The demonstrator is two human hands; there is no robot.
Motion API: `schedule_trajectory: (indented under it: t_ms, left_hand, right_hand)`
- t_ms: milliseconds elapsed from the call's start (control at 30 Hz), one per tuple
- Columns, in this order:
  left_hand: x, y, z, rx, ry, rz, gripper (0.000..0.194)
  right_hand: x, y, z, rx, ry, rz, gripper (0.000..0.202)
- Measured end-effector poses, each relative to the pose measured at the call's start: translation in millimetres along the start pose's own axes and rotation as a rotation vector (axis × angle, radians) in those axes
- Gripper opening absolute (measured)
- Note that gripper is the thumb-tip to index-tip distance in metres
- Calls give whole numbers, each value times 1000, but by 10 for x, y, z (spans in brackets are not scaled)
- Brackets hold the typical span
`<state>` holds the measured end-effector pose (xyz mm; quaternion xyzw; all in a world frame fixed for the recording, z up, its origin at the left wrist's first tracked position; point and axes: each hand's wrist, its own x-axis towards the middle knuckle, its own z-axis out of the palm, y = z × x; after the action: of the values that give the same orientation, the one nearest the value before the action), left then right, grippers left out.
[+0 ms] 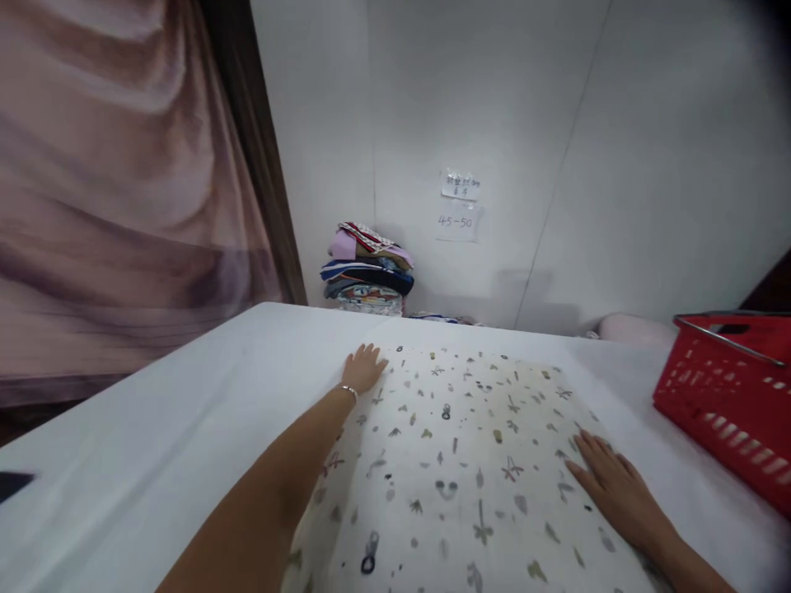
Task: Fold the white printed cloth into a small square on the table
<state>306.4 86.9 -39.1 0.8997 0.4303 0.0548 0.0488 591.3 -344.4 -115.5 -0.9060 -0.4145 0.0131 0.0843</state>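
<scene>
A white cloth (457,461) printed with small leaves, flowers and other motifs lies spread over the white table (185,412). On its far left edge my left hand (364,370) rests flat, fingers spread, a bracelet (349,392) round the wrist. My right hand (615,486) lies palm down on the cloth's right side, its fingers apart. Neither hand holds anything.
A red plastic basket (723,395) with a metal handle stands on the right. Folded fabrics (369,268) are stacked beyond the far edge, near the wall with paper signs (458,222). A pink curtain (124,181) hangs at the left.
</scene>
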Motion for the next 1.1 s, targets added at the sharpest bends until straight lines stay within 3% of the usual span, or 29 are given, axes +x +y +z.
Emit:
schedule_trajectory:
  t_ms: [133, 333, 433, 533, 667, 833, 1000, 1100]
  left_hand:
    - [271, -108, 177, -24, -69, -120, 62]
    - [292, -219, 192, -3, -55, -40, 61]
    - [283, -52, 132, 34, -8, 31, 63]
    - [308, 202, 120, 48, -19, 140, 63]
    - [420, 351, 244, 54, -36, 166, 66]
    - [533, 239, 382, 4, -93, 68, 74]
    - [548, 205, 267, -8, -157, 94, 69]
    - [538, 176, 234, 26, -73, 66, 71]
  right_hand:
    - [-48, -59, -67, -6, -19, 7, 68]
    - [62, -125, -206, 25, -92, 31, 68]
    - [391, -409, -360, 4, -70, -21, 68]
    - [888, -863, -459, 0, -121, -105, 70]
    - [1538, -1301, -411, 9, -185, -213, 74]
    - [1943, -1257, -267, 23, -239, -114, 73]
    - [1975, -1206, -288, 46, -246, -118, 73]
    - [1956, -1279, -289, 28, -212, -177, 74]
